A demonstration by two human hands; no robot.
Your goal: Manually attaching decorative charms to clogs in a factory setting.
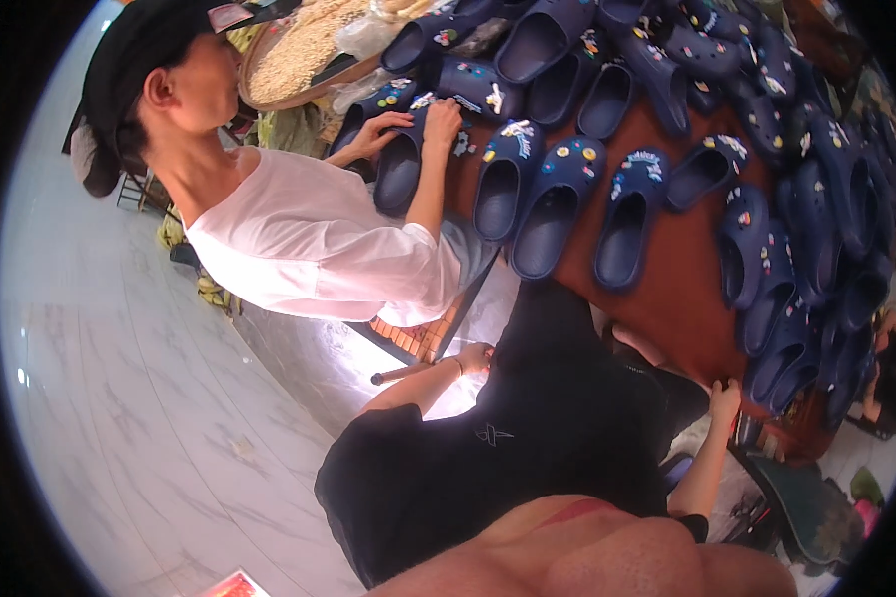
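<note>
My left hand (476,358) is low beside my black-clad thigh, near a wooden stool. Its fingers look curled, with a speck of red at the tips; what they hold, if anything, is too small to name. At the table's near edge, my right hand (725,400) has its fingers drawn together, and what is between them is hidden. Closest in front of me on the brown table (657,323) lie several navy clogs with colourful charms, among them an upright-facing clog (627,224) and its larger neighbour (558,214). Neither hand touches these clogs.
To my left a person in a white shirt (309,239) bends over a navy clog (398,171), both hands on it. More clogs (826,189) are heaped at the right and back. A round tray of pale grains (304,55) stands far left.
</note>
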